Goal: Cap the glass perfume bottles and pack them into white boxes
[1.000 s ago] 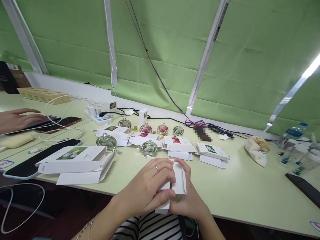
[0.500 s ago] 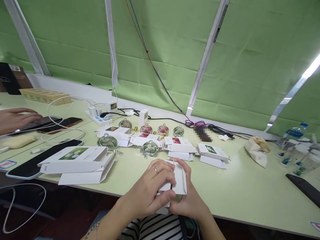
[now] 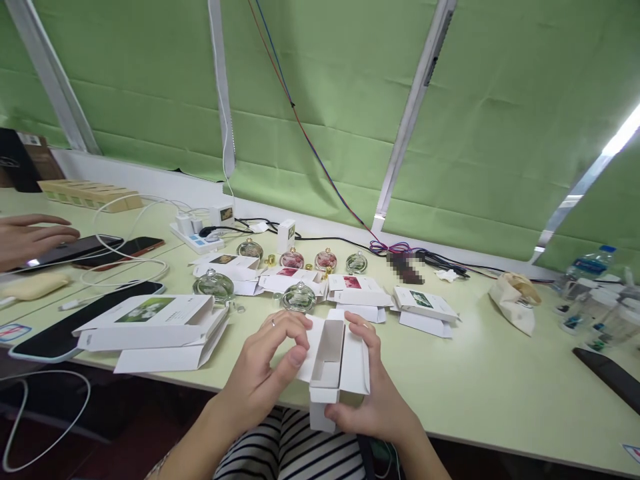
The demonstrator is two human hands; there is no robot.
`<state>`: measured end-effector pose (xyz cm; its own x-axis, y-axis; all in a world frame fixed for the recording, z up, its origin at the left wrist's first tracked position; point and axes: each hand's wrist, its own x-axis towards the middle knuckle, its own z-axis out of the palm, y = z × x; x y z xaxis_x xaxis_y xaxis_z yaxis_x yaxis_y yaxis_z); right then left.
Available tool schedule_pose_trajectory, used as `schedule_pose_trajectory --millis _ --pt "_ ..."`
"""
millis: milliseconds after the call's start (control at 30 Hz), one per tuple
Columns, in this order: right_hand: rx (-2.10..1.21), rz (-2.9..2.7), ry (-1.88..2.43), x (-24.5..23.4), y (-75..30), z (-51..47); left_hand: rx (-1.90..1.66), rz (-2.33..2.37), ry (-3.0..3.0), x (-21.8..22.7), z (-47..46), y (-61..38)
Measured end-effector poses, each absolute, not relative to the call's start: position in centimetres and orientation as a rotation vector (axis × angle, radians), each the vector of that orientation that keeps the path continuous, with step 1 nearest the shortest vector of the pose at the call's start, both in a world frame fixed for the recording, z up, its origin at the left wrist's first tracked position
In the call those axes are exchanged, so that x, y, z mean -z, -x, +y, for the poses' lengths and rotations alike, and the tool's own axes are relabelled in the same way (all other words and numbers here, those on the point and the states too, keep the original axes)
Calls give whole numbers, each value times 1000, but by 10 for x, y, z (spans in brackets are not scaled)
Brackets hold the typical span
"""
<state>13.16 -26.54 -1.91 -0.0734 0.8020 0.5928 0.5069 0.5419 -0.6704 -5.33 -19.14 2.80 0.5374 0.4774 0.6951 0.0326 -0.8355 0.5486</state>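
Note:
A small white cardboard box [image 3: 325,395] stands upright over the table's front edge, its top open and its flaps spread to both sides. Inside it I see pale inner walls; no contents show. My right hand [image 3: 377,397] grips the box from the right, thumb at its front and fingers by the right flap. Beside the left flap is my left hand [image 3: 263,363], fingers bent and thumb apart, the fingertips at the flap's edge. Just beyond the hands, a round glass bottle with green decoration [image 3: 299,298] lies on the table.
More round bottles, including a red one [image 3: 326,261], lie behind flattened white cartons [image 3: 357,291]. Larger cartons [image 3: 150,313] rest on a phone [image 3: 45,340] at left. Another person's hand [image 3: 35,240] is far left. A cloth pouch [image 3: 515,303] and clear jars [image 3: 600,310] are right.
The box top has come open, with its flaps folded outward. My left hand has moved left off the top, while my right hand keeps hold of the box.

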Motion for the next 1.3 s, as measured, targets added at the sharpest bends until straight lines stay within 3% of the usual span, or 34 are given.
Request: schedule_pose_trajectory --millis 167,400,967,1167,1300 --pt "-384 -1738 1066 19 -133 -265 -939 616 -2359 -39 -196 53" --pt "-465 -1726 1060 18 -131 -266 -595 462 -2660 -62 -199 48" --pt "-460 -1731 1078 16 -130 -268 -603 421 -2630 -58 -196 48" --pt "-349 -1741 1038 17 -136 -268 -615 80 -2826 -58 -201 61" --pt "-210 -1795 924 12 -140 -272 -806 0 -2919 -58 -215 66"
